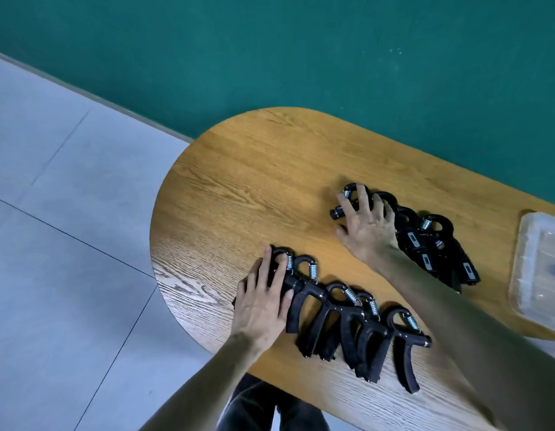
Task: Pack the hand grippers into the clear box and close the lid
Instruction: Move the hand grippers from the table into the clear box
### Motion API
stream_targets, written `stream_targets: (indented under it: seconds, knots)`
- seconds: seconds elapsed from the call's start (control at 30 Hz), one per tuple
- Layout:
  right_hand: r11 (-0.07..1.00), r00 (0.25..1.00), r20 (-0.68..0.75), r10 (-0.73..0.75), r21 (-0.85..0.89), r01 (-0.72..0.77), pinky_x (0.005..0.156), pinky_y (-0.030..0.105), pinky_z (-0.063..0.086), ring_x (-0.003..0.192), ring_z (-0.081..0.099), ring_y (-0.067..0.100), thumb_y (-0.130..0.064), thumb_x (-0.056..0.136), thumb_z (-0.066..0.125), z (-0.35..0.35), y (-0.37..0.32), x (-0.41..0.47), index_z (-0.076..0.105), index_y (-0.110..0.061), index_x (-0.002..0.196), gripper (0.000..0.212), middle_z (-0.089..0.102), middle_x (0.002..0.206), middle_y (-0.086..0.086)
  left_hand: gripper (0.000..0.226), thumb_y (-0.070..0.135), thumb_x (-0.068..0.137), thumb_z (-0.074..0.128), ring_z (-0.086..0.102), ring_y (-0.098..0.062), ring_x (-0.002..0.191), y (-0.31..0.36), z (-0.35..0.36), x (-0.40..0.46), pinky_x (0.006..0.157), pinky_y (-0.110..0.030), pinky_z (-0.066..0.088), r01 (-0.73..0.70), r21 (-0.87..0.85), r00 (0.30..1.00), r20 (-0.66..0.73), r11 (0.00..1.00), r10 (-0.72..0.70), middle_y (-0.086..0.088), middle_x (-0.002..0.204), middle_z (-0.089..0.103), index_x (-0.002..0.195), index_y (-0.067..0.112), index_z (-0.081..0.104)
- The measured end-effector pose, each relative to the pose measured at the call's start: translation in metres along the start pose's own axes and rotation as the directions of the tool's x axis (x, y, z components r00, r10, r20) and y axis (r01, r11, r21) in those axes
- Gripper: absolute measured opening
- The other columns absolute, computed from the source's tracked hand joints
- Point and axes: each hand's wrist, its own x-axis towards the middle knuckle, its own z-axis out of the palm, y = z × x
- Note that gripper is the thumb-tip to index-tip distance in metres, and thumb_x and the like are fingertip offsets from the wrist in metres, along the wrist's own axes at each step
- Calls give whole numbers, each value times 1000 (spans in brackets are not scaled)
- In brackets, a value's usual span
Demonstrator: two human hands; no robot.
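Two rows of black hand grippers with steel springs lie on the wooden table [238, 188]. The near row [347, 325] holds several, overlapping each other. My left hand [263, 300] lies flat over the leftmost one, fingers spread across its handle. The far row [431, 250] also holds several grippers. My right hand [368, 225] covers that row's leftmost gripper, fingers curled over its loop and handle. The clear box [540, 272] sits at the right edge, partly cut off; I cannot tell whether its lid is on.
The table has a rounded left end and stands beside a green wall [270, 57]. Grey tiled floor [67, 228] lies to the left. Dark trousers [263, 409] show under the table's near edge.
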Motion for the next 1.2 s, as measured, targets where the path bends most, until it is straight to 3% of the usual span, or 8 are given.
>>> stream_targets:
  seconds: [0.13, 0.3, 0.57, 0.7, 0.87, 0.93, 1.03, 1.2]
  knots:
    - [998, 1000, 0, 25, -50, -24, 113, 55, 30, 143, 22, 42, -30, 95, 59, 4, -2, 1, -2, -33, 158, 87, -15, 165, 13, 69, 43, 106, 20, 31, -23, 136, -1, -4, 1, 115, -42, 29, -23, 16, 1000, 2, 1000, 23, -4, 162, -35, 154, 31, -28]
    - [1000, 999, -44, 16, -16, -16, 110, 54, 33, 139, 25, 39, -12, 90, 61, 11, -3, -1, 3, -33, 158, 92, -10, 166, 12, 69, 39, 106, 24, 36, -20, 125, -4, -8, 4, 110, -40, 33, -35, 21, 999, 14, 999, 35, -5, 164, -30, 153, 30, -27]
    - [1000, 999, -41, -6, -29, 5, 114, 51, 28, 137, 24, 33, -33, 100, 42, 6, 0, -37, -9, -34, 158, 77, -22, 165, 7, 66, 36, 108, 23, 33, -20, 126, 0, -20, 3, 111, -42, 32, -8, 64, 997, 78, 998, 3, -8, 165, -27, 156, 33, -22]
    - [1000, 995, -101, 6, 5, -5, 103, 45, 34, 126, 31, 30, -25, 97, 50, -4, 3, -66, -4, -32, 159, 82, -22, 164, 8, 67, 34, 107, 25, 34, -22, 127, 15, -39, 0, 109, -42, 32, 44, 78, 997, 57, 996, -49, -10, 166, -24, 156, 31, -21]
    - [996, 992, -118, 36, 86, -26, 105, 49, 32, 135, 28, 37, -21, 96, 47, -25, 7, -113, -5, -29, 159, 82, -29, 162, 7, 68, 36, 107, 28, 35, -23, 120, 45, -67, 2, 106, -44, 32, 88, 45, 996, -18, 995, -87, -11, 167, -18, 157, 32, -18]
    - [996, 982, -179, 51, 80, -37, 97, 48, 38, 126, 36, 37, -22, 92, 54, -28, 12, -128, 6, -28, 160, 83, -20, 164, 10, 68, 36, 107, 28, 34, -21, 118, 60, -74, 5, 105, -41, 31, 103, 48, 994, -32, 994, -101, -10, 167, -18, 158, 33, -18]
    - [990, 961, -253, 108, 113, -81, 83, 51, 46, 109, 49, 40, -22, 79, 73, -35, 23, -149, 33, -24, 155, 86, 13, 166, 14, 64, 38, 107, 25, 34, -20, 114, 93, -84, 10, 98, -37, 31, 120, 85, 991, -75, 989, -114, -10, 167, -17, 159, 33, -12]
    - [983, 936, -316, 153, 145, -112, 82, 52, 46, 107, 49, 38, -20, 77, 74, -40, 61, -182, 33, -24, 155, 88, 18, 165, 14, 64, 38, 107, 28, 35, -22, 110, 153, -82, 4, 95, -38, 31, 92, 96, 987, -140, 991, -78, -11, 168, -12, 160, 32, -6]
